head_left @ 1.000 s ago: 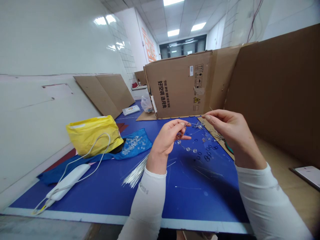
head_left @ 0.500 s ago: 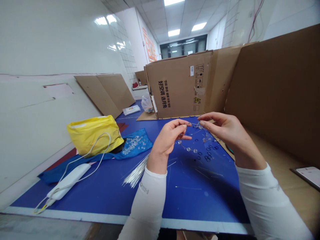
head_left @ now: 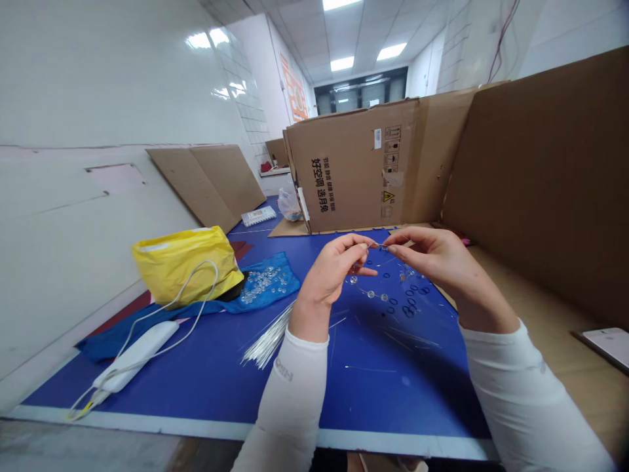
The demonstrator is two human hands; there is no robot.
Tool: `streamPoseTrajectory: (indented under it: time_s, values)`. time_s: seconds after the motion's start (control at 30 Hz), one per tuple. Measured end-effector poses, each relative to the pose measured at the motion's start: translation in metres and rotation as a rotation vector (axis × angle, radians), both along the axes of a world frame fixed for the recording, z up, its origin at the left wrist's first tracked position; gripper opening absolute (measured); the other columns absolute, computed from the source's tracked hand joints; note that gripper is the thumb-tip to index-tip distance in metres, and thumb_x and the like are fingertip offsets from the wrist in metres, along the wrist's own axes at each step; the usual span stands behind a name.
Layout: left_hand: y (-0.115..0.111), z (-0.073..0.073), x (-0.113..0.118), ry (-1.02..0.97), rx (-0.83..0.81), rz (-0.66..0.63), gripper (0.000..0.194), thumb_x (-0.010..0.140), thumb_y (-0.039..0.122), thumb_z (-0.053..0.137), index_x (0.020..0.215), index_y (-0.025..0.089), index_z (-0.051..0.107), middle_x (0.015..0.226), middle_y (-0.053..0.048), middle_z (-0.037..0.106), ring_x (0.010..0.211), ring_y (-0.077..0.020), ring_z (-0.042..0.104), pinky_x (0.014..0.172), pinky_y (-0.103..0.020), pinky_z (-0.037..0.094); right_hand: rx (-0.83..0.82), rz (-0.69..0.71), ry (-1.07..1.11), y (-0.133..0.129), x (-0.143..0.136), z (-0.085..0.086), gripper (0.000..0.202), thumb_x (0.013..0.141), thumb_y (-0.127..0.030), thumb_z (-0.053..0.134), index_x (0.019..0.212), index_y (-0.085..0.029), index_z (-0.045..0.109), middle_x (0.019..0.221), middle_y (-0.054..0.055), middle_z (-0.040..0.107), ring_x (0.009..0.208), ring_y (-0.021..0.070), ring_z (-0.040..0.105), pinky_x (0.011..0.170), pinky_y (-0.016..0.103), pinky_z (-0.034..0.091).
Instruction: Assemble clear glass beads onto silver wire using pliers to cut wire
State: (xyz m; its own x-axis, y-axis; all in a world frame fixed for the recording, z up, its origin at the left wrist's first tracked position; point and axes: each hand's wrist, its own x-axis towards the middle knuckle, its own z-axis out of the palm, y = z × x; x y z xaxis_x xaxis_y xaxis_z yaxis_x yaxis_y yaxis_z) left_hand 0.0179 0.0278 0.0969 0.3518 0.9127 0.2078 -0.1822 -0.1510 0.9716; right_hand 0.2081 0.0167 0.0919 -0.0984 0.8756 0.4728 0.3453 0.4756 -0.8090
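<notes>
My left hand [head_left: 339, 265] is closed in a pinch on a thin wire [head_left: 373, 245] above the blue table. Close beside it, my right hand [head_left: 422, 252] pinches the same wire between thumb and fingertips. A strand with clear beads [head_left: 371, 294] shows below my left hand; whether it joins the held wire I cannot tell. Several dark rings [head_left: 409, 309] lie on the table under my right hand, near more clear beads [head_left: 405, 275]. A bundle of straight wires [head_left: 268, 337] rests left of my left forearm.
Clear beads [head_left: 265, 283] lie on a blue cloth bag [head_left: 289, 270] beside a yellow bag [head_left: 189, 265]. A white power strip [head_left: 135, 357] with its cable is at front left. Cardboard [head_left: 354, 177] stands behind and to the right. A phone [head_left: 607, 344] lies at far right.
My right hand has moved left, its fingertips now close to my left hand's. The beads seen at its fingertips no longer show there. My left hand has barely moved.
</notes>
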Motion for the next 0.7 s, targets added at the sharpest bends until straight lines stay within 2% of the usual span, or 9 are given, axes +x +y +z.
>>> streamPoseTrajectory:
  time_s: [0.3, 0.43, 0.53, 0.63, 0.7]
  values:
    - [0.0, -0.001, 0.0, 0.038, 0.024, 0.009, 0.018, 0.082, 0.022, 0.061, 0.096, 0.012, 0.068, 0.07, 0.002, 0.051, 0.064, -0.0084, 0.05, 0.066, -0.03, 0.063, -0.005, -0.016, -0.02, 0.001, 0.001, -0.001, 0.019, 0.081, -0.038, 0.068, 0.082, -0.021, 0.075, 0.075, 0.004, 0.071, 0.061, 0.0148, 0.057, 0.054, 0.028, 0.043]
    - [0.001, -0.001, 0.0, 0.034, 0.025, 0.014, 0.017, 0.081, 0.02, 0.063, 0.094, 0.012, 0.068, 0.071, 0.001, 0.053, 0.064, -0.0085, 0.052, 0.064, -0.029, 0.062, 0.015, -0.042, -0.077, 0.002, 0.003, 0.0, 0.021, 0.083, -0.039, 0.065, 0.086, -0.021, 0.075, 0.079, 0.005, 0.073, 0.061, 0.0154, 0.059, 0.054, 0.029, 0.044]
    - [0.002, -0.001, 0.0, -0.004, 0.005, 0.031, 0.015, 0.08, 0.02, 0.064, 0.092, 0.011, 0.068, 0.07, 0.002, 0.052, 0.062, -0.0081, 0.051, 0.064, -0.03, 0.062, 0.188, -0.118, -0.279, -0.005, 0.004, 0.001, 0.028, 0.085, -0.037, 0.065, 0.108, -0.023, 0.074, 0.096, 0.006, 0.075, 0.071, 0.0179, 0.064, 0.058, 0.03, 0.047]
    - [0.003, -0.001, -0.001, -0.06, -0.008, 0.068, 0.013, 0.08, 0.019, 0.064, 0.09, 0.012, 0.067, 0.069, 0.002, 0.051, 0.061, -0.0079, 0.05, 0.062, -0.028, 0.061, 0.377, -0.247, -0.624, -0.017, -0.002, 0.002, 0.044, 0.087, -0.033, 0.064, 0.13, -0.024, 0.064, 0.121, 0.011, 0.07, 0.084, 0.0229, 0.068, 0.06, 0.032, 0.047]
    - [0.003, -0.001, -0.002, -0.087, -0.026, 0.05, 0.012, 0.08, 0.019, 0.064, 0.09, 0.012, 0.067, 0.068, 0.002, 0.049, 0.061, -0.0078, 0.049, 0.061, -0.027, 0.06, 0.431, -0.359, -0.819, -0.023, -0.009, 0.002, 0.047, 0.088, -0.03, 0.062, 0.134, -0.023, 0.061, 0.128, 0.014, 0.067, 0.076, 0.0229, 0.069, 0.053, 0.033, 0.041]
